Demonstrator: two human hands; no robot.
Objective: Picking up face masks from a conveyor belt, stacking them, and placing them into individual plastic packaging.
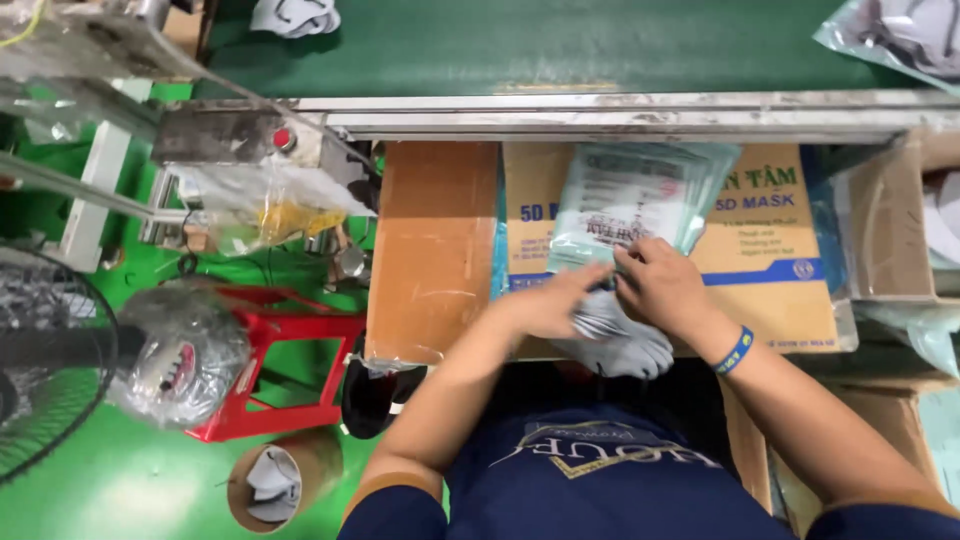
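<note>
My left hand [555, 300] and my right hand [662, 288] meet over a stack of grey face masks [615, 343], both gripping it at the near edge of a flat cardboard box [770, 270]. Just beyond my fingers lies a pile of clear printed plastic pouches [635, 200] on that box. The mask stack's upper end touches the mouth of the nearest pouch; whether it is inside I cannot tell. A blue wristband [735, 351] sits on my right wrist.
A green conveyor belt [560, 45] with a metal rail runs across the top. A brown board [430, 250] lies left of the box. A red plastic stool [290, 360], a fan [50, 360] and a cardboard tube [275, 485] stand on the green floor at left. Open cartons [890, 220] stand at right.
</note>
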